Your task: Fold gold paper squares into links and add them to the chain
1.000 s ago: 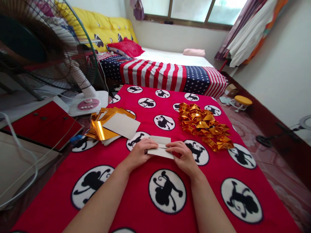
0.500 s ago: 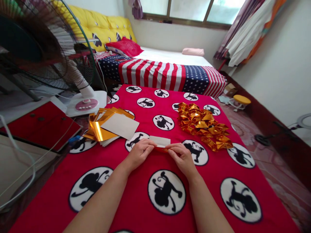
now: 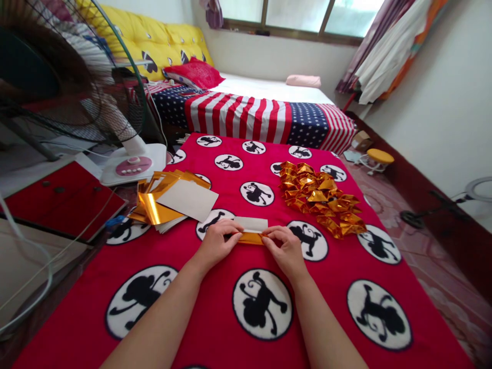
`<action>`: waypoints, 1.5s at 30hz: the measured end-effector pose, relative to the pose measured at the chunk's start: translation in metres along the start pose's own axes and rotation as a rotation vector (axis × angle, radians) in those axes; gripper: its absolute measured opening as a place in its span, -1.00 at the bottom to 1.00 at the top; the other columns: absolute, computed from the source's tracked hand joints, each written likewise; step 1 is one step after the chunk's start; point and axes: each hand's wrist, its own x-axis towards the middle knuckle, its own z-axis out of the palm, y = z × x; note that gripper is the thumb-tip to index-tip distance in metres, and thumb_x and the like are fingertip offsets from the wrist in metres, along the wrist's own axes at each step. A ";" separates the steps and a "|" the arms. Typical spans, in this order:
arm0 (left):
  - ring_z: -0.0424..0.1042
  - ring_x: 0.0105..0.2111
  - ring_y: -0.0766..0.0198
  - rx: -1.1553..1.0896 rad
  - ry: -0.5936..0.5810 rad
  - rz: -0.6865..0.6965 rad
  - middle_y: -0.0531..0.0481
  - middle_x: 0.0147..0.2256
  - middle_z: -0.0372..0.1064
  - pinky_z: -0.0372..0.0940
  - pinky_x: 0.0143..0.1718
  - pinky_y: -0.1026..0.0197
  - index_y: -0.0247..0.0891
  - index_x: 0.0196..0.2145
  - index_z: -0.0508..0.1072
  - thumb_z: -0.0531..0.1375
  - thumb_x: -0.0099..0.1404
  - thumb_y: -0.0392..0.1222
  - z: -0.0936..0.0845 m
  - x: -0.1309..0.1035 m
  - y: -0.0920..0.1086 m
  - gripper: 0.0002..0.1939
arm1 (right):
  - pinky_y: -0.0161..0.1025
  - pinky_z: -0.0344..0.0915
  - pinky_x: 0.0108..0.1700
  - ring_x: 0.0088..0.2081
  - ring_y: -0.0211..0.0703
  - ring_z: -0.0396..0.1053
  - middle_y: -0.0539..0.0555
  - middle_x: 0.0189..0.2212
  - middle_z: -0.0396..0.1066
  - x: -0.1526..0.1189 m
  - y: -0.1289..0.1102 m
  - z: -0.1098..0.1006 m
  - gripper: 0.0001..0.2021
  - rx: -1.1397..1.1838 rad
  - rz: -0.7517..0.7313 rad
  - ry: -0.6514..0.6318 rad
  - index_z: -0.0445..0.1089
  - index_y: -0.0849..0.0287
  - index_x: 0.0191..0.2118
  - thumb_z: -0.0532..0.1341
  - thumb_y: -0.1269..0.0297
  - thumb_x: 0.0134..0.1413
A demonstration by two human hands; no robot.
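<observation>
Between my hands lies a sheet of gold foil paper (image 3: 251,238), its near part folded over with the gold side up and a pale strip showing beyond the fold. My left hand (image 3: 220,240) pinches its left end, thumb and fingers together. At the right end, my right hand (image 3: 283,247) grips it in the same way. Left of my hands is a loose stack of gold foil sheets (image 3: 157,207), with a pale sheet (image 3: 189,199) face up on top. Folded gold paper pieces (image 3: 317,197) sit in a cluster to the right.
The table is covered by a red cloth (image 3: 184,318) with monkey prints. An electric fan (image 3: 132,166) stands at the left, beside a red-topped cabinet (image 3: 61,195). Beyond the table is a bed (image 3: 261,120); a yellow stool (image 3: 378,156) stands on the floor at right.
The near part of the sheet now shows as a wider gold band between my hands, where only a thin edge showed before. The view has shifted slightly; both hands keep their hold.
</observation>
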 end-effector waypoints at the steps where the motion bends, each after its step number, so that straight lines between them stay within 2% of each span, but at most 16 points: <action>1: 0.49 -0.21 0.21 0.010 0.021 -0.010 -0.05 -0.28 0.55 0.35 -0.09 0.16 -0.23 -0.42 0.55 0.24 0.22 -0.28 0.001 0.000 0.000 -0.90 | -0.14 0.29 -0.09 -0.22 -0.10 0.40 0.03 -0.32 0.51 0.000 0.000 0.001 -0.83 -0.011 0.003 0.009 0.41 0.09 -0.52 0.25 0.38 0.07; 7: 0.49 -0.29 0.21 0.070 0.092 -0.105 0.01 -0.35 0.54 0.34 -0.18 0.17 -0.21 -0.42 0.53 0.29 0.15 -0.30 0.004 0.002 -0.001 -0.97 | -0.14 0.28 -0.09 -0.21 -0.09 0.39 0.04 -0.30 0.46 0.000 0.000 0.005 -0.88 -0.105 0.041 0.090 0.41 0.10 -0.51 0.29 0.37 0.01; 14: 0.47 -0.30 0.23 0.091 0.113 -0.108 0.03 -0.36 0.52 0.33 -0.19 0.18 -0.21 -0.44 0.51 0.30 0.12 -0.35 0.007 0.002 -0.001 -0.93 | -0.17 0.28 -0.13 -0.20 -0.10 0.37 0.06 -0.27 0.40 0.001 0.000 0.010 -0.87 -0.187 0.075 0.147 0.40 0.12 -0.49 0.23 0.36 0.06; 23: 0.40 -0.24 0.16 0.265 0.167 -0.029 -0.03 -0.33 0.44 0.30 -0.15 0.09 -0.22 -0.49 0.52 0.30 0.14 -0.25 0.006 0.000 -0.011 -0.93 | -0.15 0.27 -0.13 -0.19 -0.07 0.35 0.07 -0.27 0.38 0.003 -0.003 0.011 -0.88 -0.240 0.115 0.138 0.38 0.12 -0.51 0.23 0.39 0.02; 28: 0.41 -0.21 0.15 0.277 0.183 -0.030 -0.04 -0.32 0.44 0.30 -0.11 0.08 -0.22 -0.48 0.49 0.23 0.18 -0.30 0.005 0.000 -0.012 -0.91 | -0.14 0.27 -0.15 -0.19 -0.06 0.35 0.08 -0.26 0.39 0.003 -0.002 0.011 -0.88 -0.228 0.120 0.136 0.38 0.11 -0.50 0.23 0.38 0.03; 45: 0.42 -0.22 0.14 0.285 0.202 -0.045 -0.04 -0.33 0.45 0.31 -0.13 0.08 -0.23 -0.51 0.46 0.21 0.15 -0.33 0.006 0.000 -0.012 -0.89 | -0.16 0.24 -0.18 -0.22 -0.07 0.32 0.08 -0.31 0.36 0.005 -0.006 0.014 -0.85 -0.308 0.118 0.144 0.29 0.10 -0.51 0.17 0.40 0.05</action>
